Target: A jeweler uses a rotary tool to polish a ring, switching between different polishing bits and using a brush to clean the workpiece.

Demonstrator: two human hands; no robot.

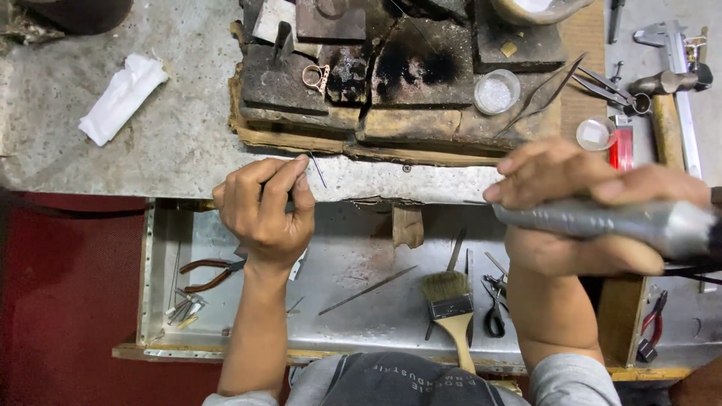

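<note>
My left hand (265, 204) pinches a thin metal wire (318, 171) between thumb and forefinger, at the front edge of the grey bench top (180, 143). My right hand (583, 203) is wrapped around a grey rotary tool handpiece (602, 219), held level with its tip pointing left toward the bench pin (408, 225). A small copper-coloured ring piece (316, 77) lies on the charred soldering blocks (398, 68) behind my left hand.
A metal catch tray (361, 301) below the bench holds a paintbrush (451, 308), red-handled pliers (210, 272), a needle file (367, 290) and small shears (494, 304). A white cloth (122, 98) lies far left. Tweezers (541, 94), small round dishes (496, 92), a hammer (665, 113) and calipers (673, 45) sit at the right.
</note>
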